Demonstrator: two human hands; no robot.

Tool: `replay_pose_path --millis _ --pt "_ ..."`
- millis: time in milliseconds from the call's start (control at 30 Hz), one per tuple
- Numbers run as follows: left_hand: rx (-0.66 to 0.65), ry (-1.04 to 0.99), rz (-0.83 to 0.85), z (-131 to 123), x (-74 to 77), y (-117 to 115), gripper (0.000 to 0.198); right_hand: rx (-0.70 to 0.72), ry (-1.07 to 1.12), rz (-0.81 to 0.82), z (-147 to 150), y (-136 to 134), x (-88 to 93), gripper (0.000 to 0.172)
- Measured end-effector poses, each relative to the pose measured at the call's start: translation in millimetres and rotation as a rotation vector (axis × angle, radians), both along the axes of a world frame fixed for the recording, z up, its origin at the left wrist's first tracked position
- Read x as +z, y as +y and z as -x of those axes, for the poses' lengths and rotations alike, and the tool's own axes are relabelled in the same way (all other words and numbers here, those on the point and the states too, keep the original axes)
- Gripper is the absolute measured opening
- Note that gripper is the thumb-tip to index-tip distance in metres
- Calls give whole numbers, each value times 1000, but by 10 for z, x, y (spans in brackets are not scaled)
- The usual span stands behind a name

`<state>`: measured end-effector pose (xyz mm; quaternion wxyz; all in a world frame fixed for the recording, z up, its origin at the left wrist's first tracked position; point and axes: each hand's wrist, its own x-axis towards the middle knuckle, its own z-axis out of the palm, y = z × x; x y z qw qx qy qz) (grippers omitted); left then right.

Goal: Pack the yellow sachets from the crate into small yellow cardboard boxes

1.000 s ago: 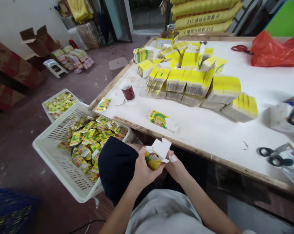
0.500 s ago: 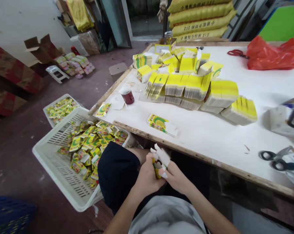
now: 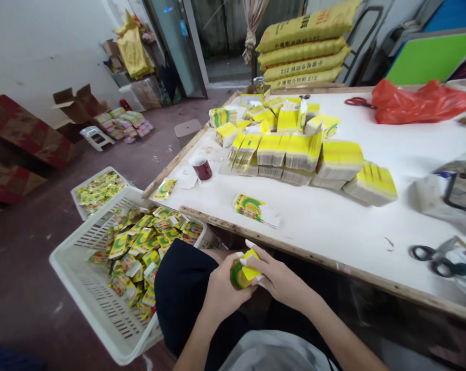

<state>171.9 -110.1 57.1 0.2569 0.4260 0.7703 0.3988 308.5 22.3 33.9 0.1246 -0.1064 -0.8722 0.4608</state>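
Observation:
Over my lap, my left hand (image 3: pixel 222 288) and my right hand (image 3: pixel 279 275) are closed together on a small yellow-and-green printed card packet (image 3: pixel 239 276). A plain yellow flap of it lies under my right fingers, and much of the rest is covered by both hands. White coverings show on some fingertips. Just beyond my hands, on the white table (image 3: pixel 314 226), lies a small pile of flat printed cards (image 3: pixel 249 207). To my left, a white slotted basket (image 3: pixel 88 286) holds many similar packets (image 3: pixel 134 239).
Stacks of yellow cards (image 3: pixel 271 147) stand across the table, beside a maroon mug (image 3: pixel 202 169). Black-handled scissors (image 3: pixel 442 257) lie at the right, with a red plastic bag (image 3: pixel 418 103) farther back. The table's wooden edge (image 3: pixel 256 237) runs just past my hands.
The packet has turned so that its printed green-and-yellow face and yellow flap show, where a white flap stood up before. My hands have closed in around it. The camera view has tilted up slightly.

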Motion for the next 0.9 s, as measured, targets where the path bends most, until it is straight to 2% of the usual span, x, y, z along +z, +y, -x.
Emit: replay_pose_path --millis 100,200,367,533,600,700,767,800,833,900 --pt "-57 -76 62 27 66 0 56 142 -52 14 -54 176 172 33" --pt "-113 -72 96 9 87 27 56 219 -65 40 -93 281 265 27" --pt "-70 -9 110 -1 78 55 55 93 -79 60 -78 212 193 30" --pt "-158 -17 144 52 75 24 58 239 -84 135 -62 257 163 18" --pt "-138 -4 116 47 51 30 57 203 -55 177 -32 236 151 22" --pt "-51 -36 34 35 -23 61 56 9 46 260 58 123 109 49" --pt "84 -152 -90 66 -67 87 56 -76 121 284 142 89 84 67" --pt "196 -238 -192 102 -76 100 58 -103 150 282 192 113 75 71" --pt "337 -335 -328 153 -74 112 59 -141 163 265 249 169 68 68" --pt "640 -552 -631 280 -39 134 60 -289 108 177 390 366 46 45"
